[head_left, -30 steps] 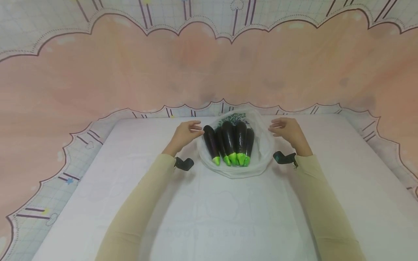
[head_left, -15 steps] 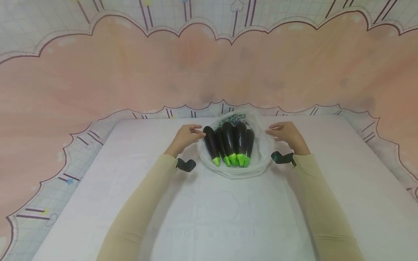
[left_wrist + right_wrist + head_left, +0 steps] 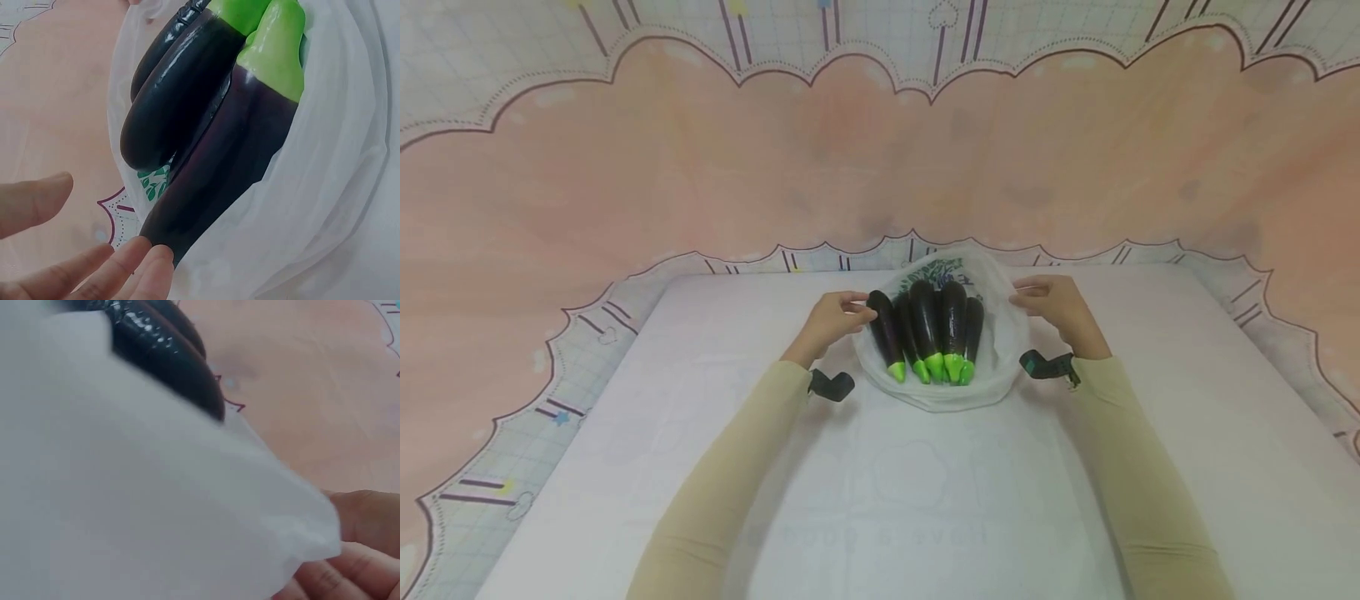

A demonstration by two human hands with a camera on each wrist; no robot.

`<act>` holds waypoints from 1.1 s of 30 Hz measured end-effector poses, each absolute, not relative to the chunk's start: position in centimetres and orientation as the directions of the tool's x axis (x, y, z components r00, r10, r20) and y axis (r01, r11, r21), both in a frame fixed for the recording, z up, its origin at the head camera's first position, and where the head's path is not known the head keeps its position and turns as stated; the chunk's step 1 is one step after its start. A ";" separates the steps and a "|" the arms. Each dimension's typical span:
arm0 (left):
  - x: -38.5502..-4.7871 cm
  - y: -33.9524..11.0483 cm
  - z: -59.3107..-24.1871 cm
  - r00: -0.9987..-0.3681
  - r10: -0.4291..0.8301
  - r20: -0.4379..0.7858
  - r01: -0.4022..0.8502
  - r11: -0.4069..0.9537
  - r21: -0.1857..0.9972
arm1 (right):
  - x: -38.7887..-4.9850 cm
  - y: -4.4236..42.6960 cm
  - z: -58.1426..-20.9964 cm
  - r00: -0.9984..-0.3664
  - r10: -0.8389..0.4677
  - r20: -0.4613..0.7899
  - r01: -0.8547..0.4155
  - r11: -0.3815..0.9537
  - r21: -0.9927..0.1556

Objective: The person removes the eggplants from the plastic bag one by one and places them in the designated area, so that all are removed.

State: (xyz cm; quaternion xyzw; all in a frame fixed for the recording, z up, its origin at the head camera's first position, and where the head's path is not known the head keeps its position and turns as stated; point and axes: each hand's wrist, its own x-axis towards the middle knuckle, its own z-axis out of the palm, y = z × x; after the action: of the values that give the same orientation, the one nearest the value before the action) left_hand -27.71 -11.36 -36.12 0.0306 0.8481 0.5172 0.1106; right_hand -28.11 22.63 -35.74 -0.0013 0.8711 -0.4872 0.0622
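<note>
Several dark purple eggplants (image 3: 925,317) with bright green stem ends lie side by side in a white plastic bag (image 3: 1006,333), whose mouth is spread wide on the table. My left hand (image 3: 831,318) is at the bag's left side, thumb apart from its extended fingers. In the left wrist view those fingers (image 3: 94,275) lie at the dark end of the outermost eggplant (image 3: 219,150). On the opposite side, my right hand (image 3: 1054,304) is at the bag's rim. The right wrist view has the crinkled rim (image 3: 306,534) covering its fingertips, so a pinch cannot be confirmed.
A white cloth-covered table (image 3: 910,500) carries the bag near its far edge. Behind and beside it hangs a peach backdrop (image 3: 850,167) with scalloped, checked borders. Dark wrist cameras (image 3: 832,385) stick out from both sleeves.
My left hand has moved slightly right and nearer, up to the leftmost eggplant. My right hand has shifted left a little, onto the bag's rim. The eggplants have stayed in place.
</note>
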 end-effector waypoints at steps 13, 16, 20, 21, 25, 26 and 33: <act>-27.6 -10.7 -36.3 -0.977 0.159 -0.145 -0.057 0.458 0.887 | -27.9 21.9 -36.8 -0.993 -0.065 0.101 -0.119 0.637 -0.761; -27.5 -10.6 -36.3 -0.976 0.155 -0.155 -0.068 0.460 0.886 | -27.7 21.9 -36.3 -0.995 -0.065 0.081 -0.103 0.611 -0.784; -27.5 -10.4 -36.3 -0.973 0.146 -0.177 -0.095 0.447 0.889 | -27.7 22.3 -36.1 -0.996 -0.087 0.007 -0.051 0.523 -0.851; -27.5 -10.4 -36.3 -0.973 0.145 -0.181 -0.100 0.441 0.892 | -27.7 22.4 -36.1 -0.995 -0.099 -0.012 -0.039 0.504 -0.863; -27.5 -10.3 -36.3 -0.972 0.140 -0.189 -0.114 0.423 0.899 | -27.9 23.1 -36.3 -0.983 -0.166 -0.072 -0.008 0.440 -0.898; -27.5 -10.3 -36.2 -0.973 0.137 -0.188 -0.113 0.427 0.897 | -27.9 23.3 -36.3 -0.980 -0.178 -0.083 -0.004 0.442 -0.897; -27.8 -10.0 -36.0 -0.982 0.082 -0.169 -0.101 0.525 0.845 | -28.0 24.3 -36.3 -0.962 -0.246 -0.121 0.013 0.397 -0.918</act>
State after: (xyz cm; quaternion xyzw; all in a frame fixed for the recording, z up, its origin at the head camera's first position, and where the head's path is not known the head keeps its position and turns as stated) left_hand -27.81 -9.99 -35.98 -0.0055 0.8682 0.4873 0.0940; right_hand -27.99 24.26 -36.34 -0.0704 0.8274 -0.5443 0.1191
